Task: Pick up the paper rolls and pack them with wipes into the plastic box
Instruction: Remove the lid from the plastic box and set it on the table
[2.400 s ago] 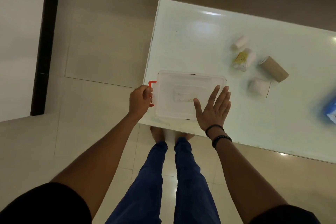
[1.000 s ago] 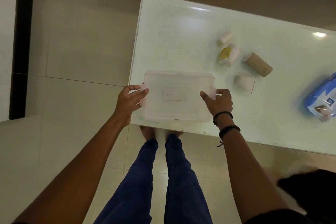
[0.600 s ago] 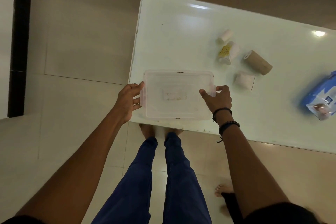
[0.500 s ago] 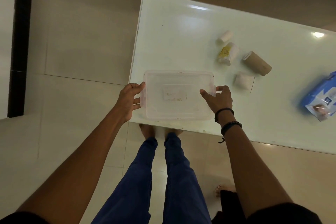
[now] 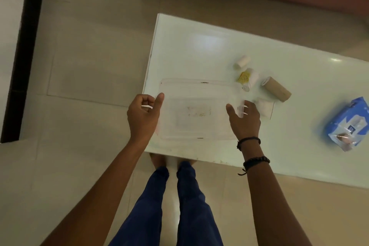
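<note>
I see the white table [image 5: 199, 50] filling the right half of the view, over a pale tiled floor [image 5: 79, 66]. The clear plastic box [image 5: 197, 110] sits at the table's near left corner; it is blurred, so I cannot tell whether its lid is on or lifted. My left hand [image 5: 144, 116] is curled at the box's left end, thumb on its edge. My right hand [image 5: 244, 120] is at the right end, fingers spread over a clear tab; whether either hand truly grips, I cannot tell. The blue wipes pack [image 5: 348, 126] lies well apart at the far right. 4 rolls lie just right of the box: a brown roll [image 5: 277, 89], a yellow-labelled roll [image 5: 247, 78], a white roll [image 5: 264, 107] touching my right fingers, and a small white roll [image 5: 242, 62] farthest back.
</note>
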